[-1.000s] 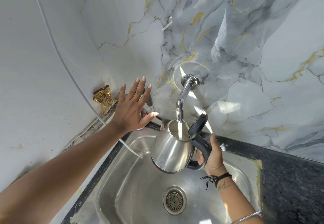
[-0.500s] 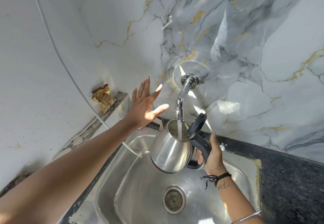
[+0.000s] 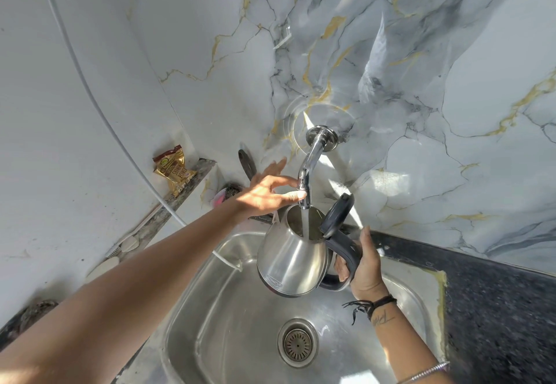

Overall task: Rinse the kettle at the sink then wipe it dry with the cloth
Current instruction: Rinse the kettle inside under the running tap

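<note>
Steel kettle (image 3: 293,259) hung over the sink (image 3: 216,317), tilted, mouth up under the tap (image 3: 310,170). Lid (image 3: 338,213) was flipped open and stood up on the handle side. Water ran in a thin stream from the spout straight into the opening.

My right hand (image 3: 365,266) was wrapped around the black handle (image 3: 346,253), fingers curled through the loop, thumb along the top. It carried the kettle clear of the basin floor, above the drain (image 3: 298,343).

My left hand (image 3: 266,192) was at the tap's lower end, thumb and forefinger touching the spout just above the outlet, other fingers spread loose. Can't tell if it was gripping or only resting there. It held nothing else.

Marble-pattern wall (image 3: 421,83) sat behind the tap. Gold snack packet (image 3: 173,170) stood on the ledge to the left, well apart from the kettle. Scrubber with something pink (image 3: 227,192) sat just behind my left wrist. White cord (image 3: 90,83) ran down the left wall to the sink rim. Dark speckled counter (image 3: 496,308) on the right.

No cloth in view.
</note>
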### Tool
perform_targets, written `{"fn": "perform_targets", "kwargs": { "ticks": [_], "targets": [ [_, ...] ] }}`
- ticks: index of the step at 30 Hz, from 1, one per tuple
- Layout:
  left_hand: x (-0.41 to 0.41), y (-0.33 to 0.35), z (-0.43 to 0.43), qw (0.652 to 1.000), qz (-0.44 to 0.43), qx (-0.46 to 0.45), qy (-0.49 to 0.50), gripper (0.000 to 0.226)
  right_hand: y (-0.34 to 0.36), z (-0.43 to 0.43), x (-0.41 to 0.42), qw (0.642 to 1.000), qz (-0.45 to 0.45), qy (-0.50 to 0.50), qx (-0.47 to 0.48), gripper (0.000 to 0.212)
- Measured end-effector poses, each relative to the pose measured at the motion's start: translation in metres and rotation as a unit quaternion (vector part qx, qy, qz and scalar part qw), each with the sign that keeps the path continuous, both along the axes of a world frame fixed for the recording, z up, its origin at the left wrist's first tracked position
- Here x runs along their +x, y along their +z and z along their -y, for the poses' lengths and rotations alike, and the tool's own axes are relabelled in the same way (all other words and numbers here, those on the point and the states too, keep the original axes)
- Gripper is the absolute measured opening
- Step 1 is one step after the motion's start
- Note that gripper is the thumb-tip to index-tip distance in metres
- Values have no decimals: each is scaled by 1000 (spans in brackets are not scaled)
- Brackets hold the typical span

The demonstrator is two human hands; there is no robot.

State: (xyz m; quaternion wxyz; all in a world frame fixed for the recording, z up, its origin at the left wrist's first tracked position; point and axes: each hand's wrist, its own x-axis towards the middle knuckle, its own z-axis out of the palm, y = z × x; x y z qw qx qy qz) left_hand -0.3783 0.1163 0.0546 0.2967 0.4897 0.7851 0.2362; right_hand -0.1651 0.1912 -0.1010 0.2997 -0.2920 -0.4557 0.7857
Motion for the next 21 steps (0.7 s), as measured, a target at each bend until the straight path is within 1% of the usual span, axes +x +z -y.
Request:
{"fn": "perform_targets", "kwargs": {
  "ticks": [1, 2, 5, 7, 8, 9, 11, 13, 14, 17, 18, 21],
  "targets": [
    [1, 2, 0, 999, 49, -17, 15, 26, -1, 0, 0, 1000, -2, 3, 0, 102],
    [2, 4, -1, 996, 76, -32, 30, 27, -1, 0, 1, 1000, -3, 7, 0, 108],
    [-2, 4, -5, 995, 81, -47, 40, 32, 0, 1, 0, 1000, -9, 18, -1, 115],
    [-8, -2, -8, 991, 124, -41, 27, 47, 1, 2, -1, 1000, -7, 8, -5, 113],
    [-11, -4, -8, 988, 148, -42, 16, 57, 0, 3, -1, 1000, -4, -2, -9, 110],
    [-11, -4, -8, 987, 152, -45, 3, 63, 0, 3, -2, 1000, -4, -11, -13, 104],
    [-7, 2, -7, 991, 127, -46, -24, 69, 3, 4, -2, 1000, -7, -17, -15, 91],
    [-3, 8, -9, 991, 108, -38, -65, 77, 5, 3, -3, 1000, -10, -12, -11, 89],
    [-2, 11, -9, 992, 107, -23, -68, 78, 5, 3, -3, 1000, -9, -10, -9, 89],
    [7, 11, -12, 994, 102, 13, 25, 76, 5, 2, -3, 1000, -11, -8, 2, 91],
    [11, 7, -13, 994, 81, 25, 63, 77, 5, 2, -2, 1000, -14, -6, 5, 91],
    [33, -5, -15, 985, -103, 53, 128, 63, 5, 3, -3, 1000, -18, -2, -3, 88]
  ]
}}
